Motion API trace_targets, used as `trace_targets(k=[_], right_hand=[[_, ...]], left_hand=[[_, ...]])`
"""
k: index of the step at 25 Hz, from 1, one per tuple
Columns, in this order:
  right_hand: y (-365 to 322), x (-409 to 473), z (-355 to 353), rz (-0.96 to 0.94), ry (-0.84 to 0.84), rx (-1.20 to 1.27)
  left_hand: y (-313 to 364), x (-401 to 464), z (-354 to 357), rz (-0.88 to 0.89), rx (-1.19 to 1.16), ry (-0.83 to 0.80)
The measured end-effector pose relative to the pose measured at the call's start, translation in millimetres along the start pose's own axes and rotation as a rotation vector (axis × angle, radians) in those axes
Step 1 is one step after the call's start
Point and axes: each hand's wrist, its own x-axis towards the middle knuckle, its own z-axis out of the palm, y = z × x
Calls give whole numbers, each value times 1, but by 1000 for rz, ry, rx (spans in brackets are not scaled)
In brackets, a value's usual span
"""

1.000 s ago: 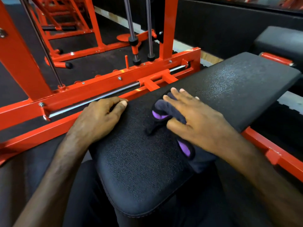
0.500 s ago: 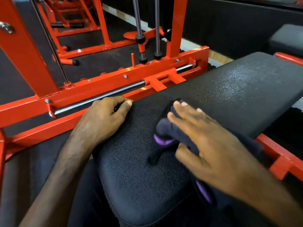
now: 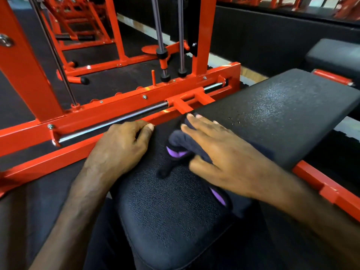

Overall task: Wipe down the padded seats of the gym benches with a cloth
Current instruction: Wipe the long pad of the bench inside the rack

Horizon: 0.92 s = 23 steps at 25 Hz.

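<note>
The right hand (image 3: 228,158) lies flat, fingers straight and slightly spread, pressing a dark cloth (image 3: 179,140) with purple trim against the black padded seat (image 3: 272,114) just right of the frame's centre. Against the frame half a second ago, this hand and the cloth beneath it sit farther toward the seat's far-left edge, with the fingertips now almost at the red bracket (image 3: 183,106) by that edge; a second ago the hand was about as far up the seat, so it has gone back and come forward again. The cloth bunches out from under the palm, one dark tail trailing toward the lower centre and a purple strip showing near the wrist. The left hand (image 3: 120,147), left of centre, has kept its place: it grips the seat's left edge, fingers curled over the side, thumb resting on top. Beyond it a chrome rod (image 3: 113,120) runs along the red machine frame (image 3: 101,112) across the middle left. At the upper right, a second black pad (image 3: 335,53) shows more fully than half a second ago.
</note>
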Motion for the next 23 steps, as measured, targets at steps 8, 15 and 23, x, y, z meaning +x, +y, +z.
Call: trace_targets(k=[8,15,23], right_hand=[[0,78,-2,84,-54,-33],[7,50,-8,138,-60,-17],[2,-31,-3,108,34,-46]], left_hand=[[-2,1,-1,24,46,13],[-3,6,1,40,2,6],[-2,3,-2,39,17,-44]])
